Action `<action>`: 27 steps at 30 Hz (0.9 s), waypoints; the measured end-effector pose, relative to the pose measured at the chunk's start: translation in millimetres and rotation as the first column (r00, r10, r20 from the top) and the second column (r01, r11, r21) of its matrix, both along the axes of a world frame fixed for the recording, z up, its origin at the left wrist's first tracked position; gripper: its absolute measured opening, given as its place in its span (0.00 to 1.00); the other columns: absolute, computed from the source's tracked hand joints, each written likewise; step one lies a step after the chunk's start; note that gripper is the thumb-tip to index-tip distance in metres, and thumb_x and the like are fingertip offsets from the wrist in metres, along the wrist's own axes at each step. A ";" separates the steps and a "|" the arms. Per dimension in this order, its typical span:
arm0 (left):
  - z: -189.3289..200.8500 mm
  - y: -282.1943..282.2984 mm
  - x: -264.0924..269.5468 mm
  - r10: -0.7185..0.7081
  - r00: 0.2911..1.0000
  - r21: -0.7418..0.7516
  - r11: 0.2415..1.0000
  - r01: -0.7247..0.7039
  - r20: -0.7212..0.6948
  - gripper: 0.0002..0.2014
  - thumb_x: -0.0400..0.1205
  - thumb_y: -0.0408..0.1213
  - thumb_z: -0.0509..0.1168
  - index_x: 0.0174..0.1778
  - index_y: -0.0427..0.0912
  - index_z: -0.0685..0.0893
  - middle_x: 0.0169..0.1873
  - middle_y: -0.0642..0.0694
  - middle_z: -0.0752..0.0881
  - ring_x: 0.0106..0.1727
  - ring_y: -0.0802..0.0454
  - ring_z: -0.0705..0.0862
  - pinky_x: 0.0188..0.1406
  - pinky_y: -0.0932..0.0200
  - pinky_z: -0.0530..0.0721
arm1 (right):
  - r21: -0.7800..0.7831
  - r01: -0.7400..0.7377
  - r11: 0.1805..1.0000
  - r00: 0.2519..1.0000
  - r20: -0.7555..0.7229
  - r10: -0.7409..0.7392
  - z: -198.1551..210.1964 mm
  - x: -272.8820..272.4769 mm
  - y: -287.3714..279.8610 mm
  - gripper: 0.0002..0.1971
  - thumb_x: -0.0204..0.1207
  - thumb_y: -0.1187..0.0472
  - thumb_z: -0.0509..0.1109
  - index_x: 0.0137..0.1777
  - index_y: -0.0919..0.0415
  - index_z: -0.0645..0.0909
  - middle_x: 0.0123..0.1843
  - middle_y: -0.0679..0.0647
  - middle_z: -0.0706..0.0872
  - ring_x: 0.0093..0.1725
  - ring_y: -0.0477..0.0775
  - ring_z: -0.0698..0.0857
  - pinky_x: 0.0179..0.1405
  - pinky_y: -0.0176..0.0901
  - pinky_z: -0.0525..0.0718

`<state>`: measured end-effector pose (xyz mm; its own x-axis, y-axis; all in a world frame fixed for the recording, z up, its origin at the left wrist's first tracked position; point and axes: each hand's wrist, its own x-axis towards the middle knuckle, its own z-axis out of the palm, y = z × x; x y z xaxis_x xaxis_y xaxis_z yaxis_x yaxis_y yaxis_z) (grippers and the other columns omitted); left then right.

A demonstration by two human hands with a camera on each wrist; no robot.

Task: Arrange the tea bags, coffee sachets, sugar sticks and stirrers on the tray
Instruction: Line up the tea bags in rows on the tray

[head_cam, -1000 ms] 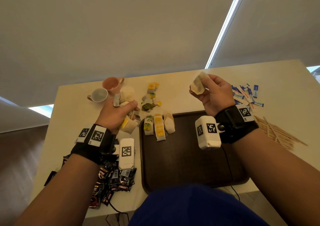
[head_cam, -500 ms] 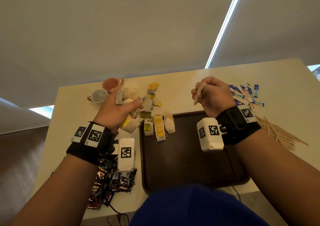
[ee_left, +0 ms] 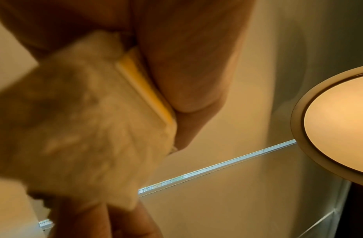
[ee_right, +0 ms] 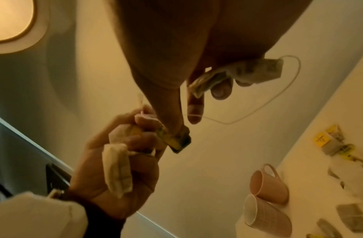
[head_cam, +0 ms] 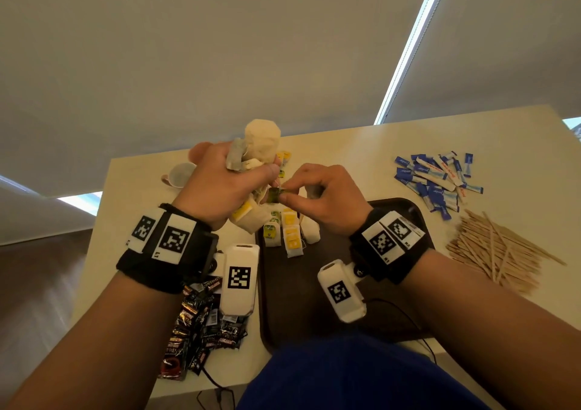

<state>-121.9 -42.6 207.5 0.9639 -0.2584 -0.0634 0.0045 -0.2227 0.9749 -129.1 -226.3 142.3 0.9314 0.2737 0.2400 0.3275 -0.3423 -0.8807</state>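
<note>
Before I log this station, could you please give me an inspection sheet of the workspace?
Surface: cream table; dark brown tray at its near edge.
Job's things: three tea bags on tray; loose tea bags behind; sugar sticks and wooden stirrers right of tray; coffee sachets left.
Clutter: two cups.
Hands: left hand grips a bunch of tea bags; right hand pinches a green tag and holds a tea bag.
Cables: black wire over tray.
Surroundings: window blinds.
</note>
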 end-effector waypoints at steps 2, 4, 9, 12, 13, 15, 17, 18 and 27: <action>-1.6 3.8 0.3 0.017 1.000 0.008 1.000 -0.017 -0.002 0.02 0.78 0.31 0.72 0.44 0.38 0.86 0.32 0.46 0.86 0.29 0.55 0.83 0.30 0.59 0.80 | 0.053 0.026 0.998 1.000 -0.017 -0.025 3.0 -0.1 -0.9 0.07 0.72 0.60 0.79 0.44 0.66 0.91 0.37 0.47 0.86 0.29 0.41 0.76 0.31 0.26 0.68; -4.5 8.2 0.2 0.045 0.999 0.031 0.998 -0.046 0.004 0.04 0.78 0.32 0.76 0.43 0.41 0.87 0.34 0.43 0.87 0.28 0.52 0.83 0.29 0.57 0.81 | 0.072 0.056 0.996 0.998 -0.025 -0.054 5.1 -1.6 -5.6 0.07 0.72 0.64 0.80 0.42 0.68 0.89 0.31 0.38 0.83 0.25 0.42 0.73 0.29 0.26 0.67; -4.4 8.8 -5.2 0.031 0.998 0.098 0.995 -0.035 0.047 0.12 0.72 0.28 0.80 0.42 0.47 0.86 0.33 0.51 0.89 0.31 0.59 0.87 0.32 0.67 0.83 | 0.083 0.073 0.994 0.997 -0.006 -0.072 10.7 -5.2 -9.7 0.06 0.71 0.63 0.80 0.41 0.59 0.85 0.25 0.31 0.79 0.22 0.42 0.69 0.24 0.28 0.65; -3.2 4.6 -7.1 -0.003 0.998 0.100 0.995 -0.003 0.064 0.15 0.70 0.26 0.80 0.42 0.48 0.85 0.33 0.52 0.89 0.32 0.62 0.87 0.32 0.70 0.82 | 0.094 0.078 0.992 0.997 0.002 -0.079 13.0 -5.0 -8.3 0.06 0.70 0.61 0.80 0.40 0.58 0.85 0.27 0.33 0.81 0.24 0.41 0.72 0.26 0.27 0.68; -3.6 3.6 -6.9 -0.011 0.997 0.103 0.995 0.003 0.077 0.15 0.70 0.26 0.80 0.41 0.49 0.85 0.32 0.53 0.89 0.32 0.63 0.87 0.32 0.70 0.82 | 0.097 0.076 0.992 0.997 -0.005 -0.076 13.3 -4.7 -8.2 0.06 0.70 0.60 0.81 0.40 0.58 0.85 0.28 0.36 0.82 0.25 0.41 0.74 0.26 0.30 0.69; -4.1 3.3 -6.2 -0.029 0.994 0.115 0.993 0.017 0.101 0.15 0.72 0.26 0.79 0.40 0.50 0.85 0.32 0.58 0.90 0.31 0.64 0.87 0.31 0.72 0.81 | 0.107 0.075 0.991 0.997 -0.031 -0.072 12.8 -3.9 -8.6 0.07 0.70 0.60 0.82 0.40 0.61 0.87 0.32 0.45 0.85 0.27 0.44 0.75 0.26 0.39 0.73; -5.2 5.6 -4.9 -0.043 0.991 0.134 0.991 0.026 0.126 0.14 0.73 0.26 0.78 0.40 0.51 0.85 0.33 0.62 0.89 0.32 0.64 0.88 0.33 0.72 0.81 | 0.108 0.075 0.991 0.997 -0.040 -0.071 12.2 -3.2 -10.2 0.08 0.71 0.59 0.81 0.42 0.63 0.87 0.35 0.54 0.87 0.29 0.51 0.78 0.28 0.42 0.76; -5.4 7.3 -4.1 -0.046 0.990 0.145 0.989 0.026 0.134 0.14 0.73 0.26 0.78 0.40 0.51 0.85 0.33 0.62 0.90 0.34 0.63 0.88 0.34 0.72 0.81 | 0.105 0.076 0.992 0.997 -0.036 -0.072 11.5 -2.8 -11.7 0.09 0.71 0.59 0.81 0.43 0.65 0.88 0.37 0.55 0.87 0.30 0.55 0.79 0.28 0.43 0.77; -4.4 12.4 -2.7 -0.089 0.992 0.168 0.983 0.072 0.090 0.17 0.73 0.25 0.78 0.43 0.54 0.84 0.36 0.63 0.90 0.39 0.67 0.88 0.38 0.75 0.80 | 0.111 0.106 0.988 0.994 -0.022 -0.104 10.0 1.4 -19.3 0.04 0.74 0.63 0.79 0.47 0.58 0.89 0.37 0.45 0.86 0.27 0.45 0.73 0.29 0.29 0.72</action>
<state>-124.7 -30.2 203.1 0.9441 -0.3292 -0.0186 -0.1128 -0.3753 0.9200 -127.7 -245.6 152.3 0.9577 0.1462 0.2479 0.2800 -0.2735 -0.9202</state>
